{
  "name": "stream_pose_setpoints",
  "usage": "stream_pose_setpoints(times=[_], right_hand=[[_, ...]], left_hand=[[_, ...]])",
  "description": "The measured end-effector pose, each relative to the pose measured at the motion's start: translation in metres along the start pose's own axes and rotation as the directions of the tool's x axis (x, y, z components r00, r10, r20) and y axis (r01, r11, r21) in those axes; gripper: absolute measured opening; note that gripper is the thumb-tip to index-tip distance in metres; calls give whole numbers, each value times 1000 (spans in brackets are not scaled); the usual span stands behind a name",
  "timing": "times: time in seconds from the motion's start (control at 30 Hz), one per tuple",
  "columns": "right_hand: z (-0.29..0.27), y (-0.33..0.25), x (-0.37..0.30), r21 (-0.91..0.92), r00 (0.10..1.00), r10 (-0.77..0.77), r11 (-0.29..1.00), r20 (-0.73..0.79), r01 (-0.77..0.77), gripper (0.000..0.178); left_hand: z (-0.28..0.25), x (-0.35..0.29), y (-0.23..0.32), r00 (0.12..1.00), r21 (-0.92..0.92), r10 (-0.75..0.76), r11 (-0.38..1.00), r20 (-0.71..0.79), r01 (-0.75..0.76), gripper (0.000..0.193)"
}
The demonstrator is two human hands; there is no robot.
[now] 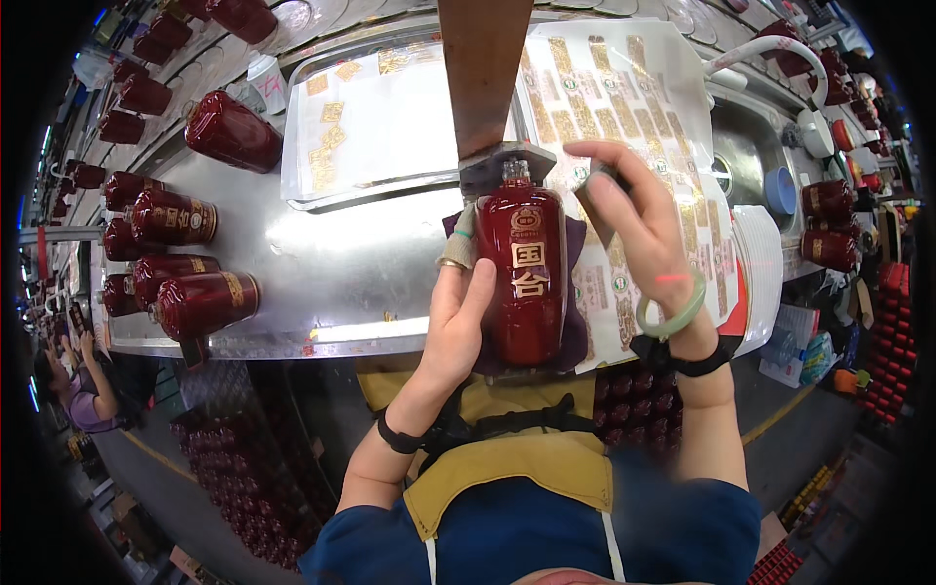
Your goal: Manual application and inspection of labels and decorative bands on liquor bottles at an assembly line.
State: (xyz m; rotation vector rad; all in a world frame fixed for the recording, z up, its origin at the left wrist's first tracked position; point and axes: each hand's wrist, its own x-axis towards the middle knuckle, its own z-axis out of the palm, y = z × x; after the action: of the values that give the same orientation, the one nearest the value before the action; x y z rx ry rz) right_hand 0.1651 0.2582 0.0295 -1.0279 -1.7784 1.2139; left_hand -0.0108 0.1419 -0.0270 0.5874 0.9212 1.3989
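A glossy dark red bottle with gold lettering lies in front of me, its clear neck pointing away under a metal bracket. My left hand holds it from the left side, thumb along its edge; beige fabric with a green band covers fingers of this hand. Under the bottle shows a dark purple cloth. To the right of the bottle, raised and apart from it, my right hand pinches a small dark grey-brown piece whose kind I cannot make out. Its index finger is extended toward the bottle neck.
A brown upright post stands just beyond the bottle. Sheets of gold decals lie right; a white-lined tray with gold pieces lies left. Several red bottles line the left side. A sink is at far right.
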Motion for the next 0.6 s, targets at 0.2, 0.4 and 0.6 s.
stream_pose_setpoints(times=[0.2,0.4,0.6], right_hand=[[26,29,-56,261,941,327,904,90,-339,76],[30,29,-60,263,945,316,907,87,-328,85],[29,31,-60,294,943,316,896,101,-332,86]], left_hand=[[1,-2,-1,996,127,38,991,75,-47,73],[-2,-2,3,995,144,27,989,99,-41,76],[-2,0,5,999,-79,-48,996,1,48,74]])
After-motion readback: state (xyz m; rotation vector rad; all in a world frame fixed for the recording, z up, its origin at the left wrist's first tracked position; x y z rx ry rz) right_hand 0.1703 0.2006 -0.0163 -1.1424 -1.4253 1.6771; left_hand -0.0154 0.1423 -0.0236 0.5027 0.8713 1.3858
